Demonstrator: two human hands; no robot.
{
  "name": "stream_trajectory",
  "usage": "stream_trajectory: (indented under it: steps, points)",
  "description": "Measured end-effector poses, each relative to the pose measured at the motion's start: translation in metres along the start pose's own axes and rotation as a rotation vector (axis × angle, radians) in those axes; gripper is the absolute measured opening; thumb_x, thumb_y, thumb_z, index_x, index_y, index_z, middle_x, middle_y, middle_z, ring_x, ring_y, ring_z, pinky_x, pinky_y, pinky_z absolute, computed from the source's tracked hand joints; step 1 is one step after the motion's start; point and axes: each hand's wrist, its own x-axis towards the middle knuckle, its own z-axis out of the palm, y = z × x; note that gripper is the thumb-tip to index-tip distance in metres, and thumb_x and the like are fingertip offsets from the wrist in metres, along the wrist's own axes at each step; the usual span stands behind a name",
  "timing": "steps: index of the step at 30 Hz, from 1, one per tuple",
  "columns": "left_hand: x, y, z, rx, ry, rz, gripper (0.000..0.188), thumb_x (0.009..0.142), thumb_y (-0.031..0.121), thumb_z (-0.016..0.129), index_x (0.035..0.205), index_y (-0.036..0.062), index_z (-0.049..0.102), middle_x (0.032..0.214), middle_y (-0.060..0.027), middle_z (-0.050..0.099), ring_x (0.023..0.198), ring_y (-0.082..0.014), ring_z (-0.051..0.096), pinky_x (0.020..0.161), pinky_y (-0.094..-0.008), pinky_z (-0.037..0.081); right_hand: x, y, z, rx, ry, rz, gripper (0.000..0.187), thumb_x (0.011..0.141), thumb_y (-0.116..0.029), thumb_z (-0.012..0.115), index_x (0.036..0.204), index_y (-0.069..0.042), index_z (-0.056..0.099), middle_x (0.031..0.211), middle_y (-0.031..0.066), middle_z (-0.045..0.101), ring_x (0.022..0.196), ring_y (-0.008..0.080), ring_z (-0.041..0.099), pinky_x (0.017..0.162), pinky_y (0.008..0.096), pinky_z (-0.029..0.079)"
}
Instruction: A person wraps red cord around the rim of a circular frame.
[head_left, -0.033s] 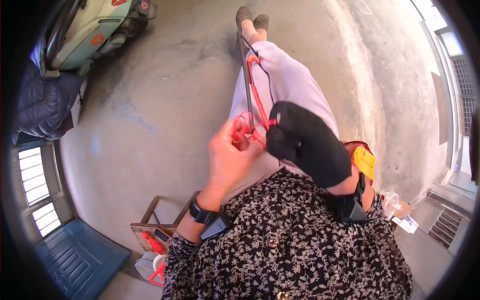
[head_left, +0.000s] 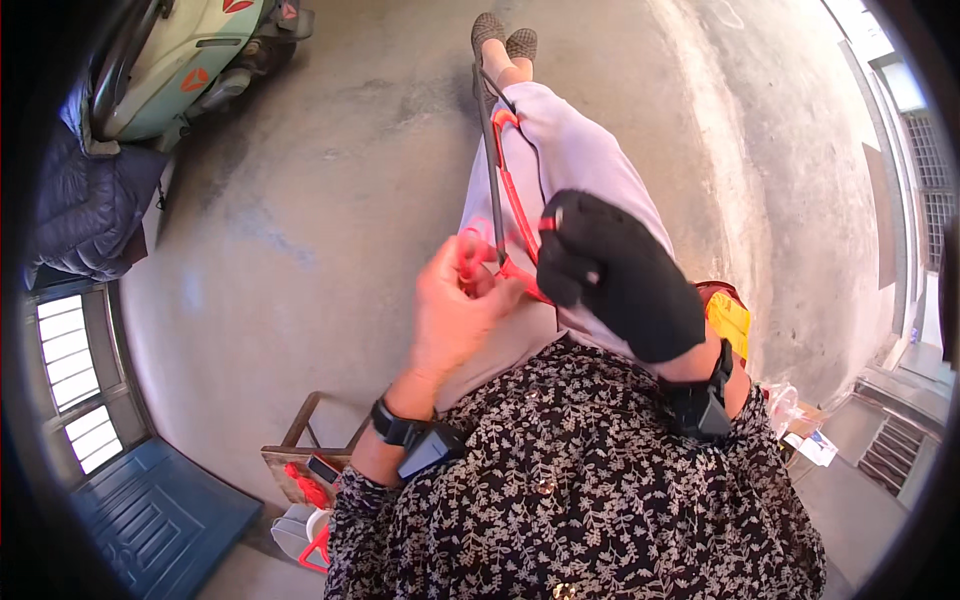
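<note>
A narrow black frame (head_left: 492,165), made of thin bars, lies lengthwise over my legs and is partly wrapped in red strip (head_left: 517,208). My left hand (head_left: 452,305), bare, is closed around the near end of this red strip, where loose red loops (head_left: 472,250) stick up, blurred. Just to the right, my right hand (head_left: 625,275) wears a black glove and is curled into a fist. A short bit of red shows at its fingers; the rest of what it grips is hidden.
A small wooden stool (head_left: 300,455) at lower left bears a red bundle (head_left: 308,487) and a phone-like object. Beside my right hip are a yellow item (head_left: 728,325) and a side table's clutter. A pale green scooter (head_left: 190,70) stands at far left, near a blue door panel (head_left: 165,520).
My right fist has turned slightly and risen a little away from the strip. My left hand has shifted slightly down, and the red loops have moved left.
</note>
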Motion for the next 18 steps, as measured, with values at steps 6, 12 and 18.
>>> stream_trajectory:
  steps: [6,12,18]
  points:
    - [0.003,0.005,-0.03,-0.628,0.023,-0.168,0.027,0.092,0.009,0.054,0.117,-0.0024,0.052,0.097,-0.0115,0.063,0.079,-0.0161,0.061,0.074,-0.0296,0.055,0.02,0.01,-0.035,-0.895,0.62,-0.462,0.029,0.087,-0.014,0.06,0.113,-0.001,0.059,0.106,0.0115,0.066,0.087,0.0146,0.062,0.076,0.0297,0.048]
    - [0.011,0.003,-0.003,-0.039,-0.163,-0.253,0.023,0.088,0.001,0.053,0.111,-0.0022,0.057,0.086,-0.0051,0.064,0.075,-0.0094,0.06,0.065,-0.024,0.051,0.029,0.045,-0.032,-1.03,0.204,0.013,0.017,0.083,-0.021,0.064,0.089,-0.006,0.067,0.066,0.0105,0.063,0.057,0.0145,0.057,0.059,0.0313,0.047]
    - [0.014,0.008,-0.012,-0.031,0.096,-0.01,0.012,0.086,0.008,0.063,0.097,0.0037,0.062,0.082,-0.0064,0.066,0.062,-0.0053,0.056,0.055,-0.0195,0.044,0.026,0.01,-0.034,-0.608,0.466,0.071,0.016,0.085,-0.018,0.063,0.088,-0.002,0.066,0.07,0.0002,0.058,0.065,0.0075,0.052,0.059,0.024,0.043]
